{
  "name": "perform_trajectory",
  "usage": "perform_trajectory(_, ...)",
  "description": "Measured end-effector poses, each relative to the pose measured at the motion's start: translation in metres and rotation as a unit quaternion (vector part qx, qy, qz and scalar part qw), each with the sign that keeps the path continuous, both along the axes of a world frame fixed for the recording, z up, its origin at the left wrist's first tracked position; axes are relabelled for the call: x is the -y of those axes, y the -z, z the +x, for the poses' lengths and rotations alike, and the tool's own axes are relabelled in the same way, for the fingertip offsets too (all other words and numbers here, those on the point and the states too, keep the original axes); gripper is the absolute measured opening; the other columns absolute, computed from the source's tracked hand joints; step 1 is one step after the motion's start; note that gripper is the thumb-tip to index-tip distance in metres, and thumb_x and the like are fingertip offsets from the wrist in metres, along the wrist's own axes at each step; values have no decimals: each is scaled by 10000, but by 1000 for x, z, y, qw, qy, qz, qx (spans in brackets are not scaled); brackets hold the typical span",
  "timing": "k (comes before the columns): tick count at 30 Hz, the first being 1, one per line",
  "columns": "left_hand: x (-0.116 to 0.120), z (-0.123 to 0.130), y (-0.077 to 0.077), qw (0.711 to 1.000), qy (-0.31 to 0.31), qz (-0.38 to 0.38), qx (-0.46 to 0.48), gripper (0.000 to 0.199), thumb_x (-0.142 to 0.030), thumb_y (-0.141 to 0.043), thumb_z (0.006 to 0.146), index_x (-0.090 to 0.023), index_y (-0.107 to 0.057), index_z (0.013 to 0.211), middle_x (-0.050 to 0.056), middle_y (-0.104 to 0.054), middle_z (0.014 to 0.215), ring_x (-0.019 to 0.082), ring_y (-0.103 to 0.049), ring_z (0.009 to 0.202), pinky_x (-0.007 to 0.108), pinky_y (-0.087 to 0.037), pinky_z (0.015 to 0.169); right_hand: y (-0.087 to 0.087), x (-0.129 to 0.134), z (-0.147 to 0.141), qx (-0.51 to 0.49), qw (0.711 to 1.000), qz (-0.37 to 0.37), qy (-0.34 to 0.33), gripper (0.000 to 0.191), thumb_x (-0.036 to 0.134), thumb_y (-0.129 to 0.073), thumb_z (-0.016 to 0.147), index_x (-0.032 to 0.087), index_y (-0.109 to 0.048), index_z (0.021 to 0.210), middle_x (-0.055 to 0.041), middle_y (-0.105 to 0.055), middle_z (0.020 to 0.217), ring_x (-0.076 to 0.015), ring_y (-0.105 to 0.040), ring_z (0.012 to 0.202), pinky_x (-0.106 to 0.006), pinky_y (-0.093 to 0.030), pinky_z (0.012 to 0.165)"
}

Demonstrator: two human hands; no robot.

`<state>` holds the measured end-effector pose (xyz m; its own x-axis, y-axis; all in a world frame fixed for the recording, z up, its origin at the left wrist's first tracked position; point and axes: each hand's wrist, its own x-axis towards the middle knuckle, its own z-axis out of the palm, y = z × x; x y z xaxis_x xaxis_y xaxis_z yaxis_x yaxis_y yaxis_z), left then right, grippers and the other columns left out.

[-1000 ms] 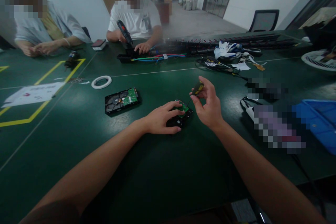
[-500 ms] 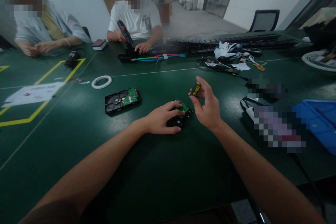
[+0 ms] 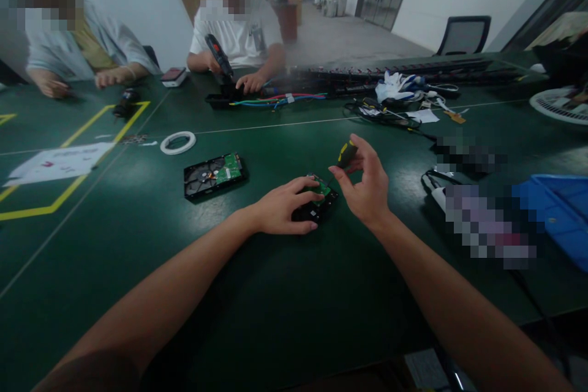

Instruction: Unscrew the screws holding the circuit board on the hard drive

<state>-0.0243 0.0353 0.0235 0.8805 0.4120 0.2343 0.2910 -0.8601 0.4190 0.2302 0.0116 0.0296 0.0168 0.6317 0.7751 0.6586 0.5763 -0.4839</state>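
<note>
A hard drive (image 3: pixel 314 214) with a green circuit board lies on the table under my left hand (image 3: pixel 281 205). The fingers of that hand reach over the board and the thumb lies along the near side, gripping the drive and covering its left part. Between the thumb and fingers of my right hand (image 3: pixel 369 190) is a small black-and-yellow screwdriver (image 3: pixel 346 154), tilted, its shaft pointing down to the right side of the board. Whether the tip sits in a screw is too small to tell. A second hard drive (image 3: pixel 198 181), board side up, lies to the left.
A white ring (image 3: pixel 178 143) and paper sheets (image 3: pixel 59 164) lie to the left. Across the table, a co-worker (image 3: pixel 234 37) holds a power tool (image 3: pixel 219 56) near coloured wires (image 3: pixel 275 100); another person (image 3: pixel 87 49) sits beside. Gloves (image 3: pixel 399 87), cables and a blue bin (image 3: pixel 563 208) are at right.
The screwdriver handle has turned and leans slightly more to the right, with my right fingers shifted around it. My left hand stays put. The person at far left has drawn their hands apart.
</note>
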Motion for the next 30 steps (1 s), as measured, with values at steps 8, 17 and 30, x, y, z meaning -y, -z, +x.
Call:
perform_trajectory(8,0,0,0,1000,-2,1,-8,678,-582,-748,979,-205,-592,1521,202,-452,1653,426,-455,1564,624,-460,1261,-1,4,-4,-7,997,-46,-65,706,221,-590,1053,410,-334,1683,-78,-617,1580,-279,-776,1116,-538,-701,969)
perform_trajectory(17,0,0,-1,1000,-3,-3,-2,674,-580,-754,972,-207,-603,1513,199,-458,1652,428,-449,1568,623,-444,1274,3,0,-1,-28,1000,-10,-4,739,308,-765,975,407,-421,1622,-69,-676,1408,-258,-752,969,-481,-727,794)
perform_trajectory(30,1,0,-1,1000,-4,-11,0,669,-575,-761,968,-234,-597,1520,188,-460,1650,428,-473,1548,638,-469,1250,0,4,-6,-34,996,-45,-73,681,258,-623,1045,384,-354,1658,-77,-690,1451,-262,-796,1067,-509,-704,962)
